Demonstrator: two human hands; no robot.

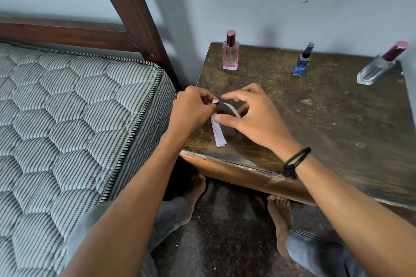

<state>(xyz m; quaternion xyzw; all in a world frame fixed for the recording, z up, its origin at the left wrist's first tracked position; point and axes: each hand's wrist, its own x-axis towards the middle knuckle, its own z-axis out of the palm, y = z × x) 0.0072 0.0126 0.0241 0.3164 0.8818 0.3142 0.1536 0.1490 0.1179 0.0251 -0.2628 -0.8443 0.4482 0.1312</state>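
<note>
A few thin white paper strips point(219, 135) lie stacked near the front left corner of a worn wooden table point(315, 108). My left hand point(191, 110) pinches the far end of one strip, which arches up from the stack. My right hand point(254, 117) hovers over the stack, its thumb pressing on the strips and its fingers curved above the arched strip. A black band sits on my right wrist.
Along the table's back edge stand a pink perfume bottle point(230, 51), a small blue spray bottle point(302, 60) and a clear bottle with a dark red cap point(380, 65). A striped mattress point(67, 130) with a dark wooden bed frame point(135, 11) lies to the left. My bare feet rest on the floor under the table's front edge.
</note>
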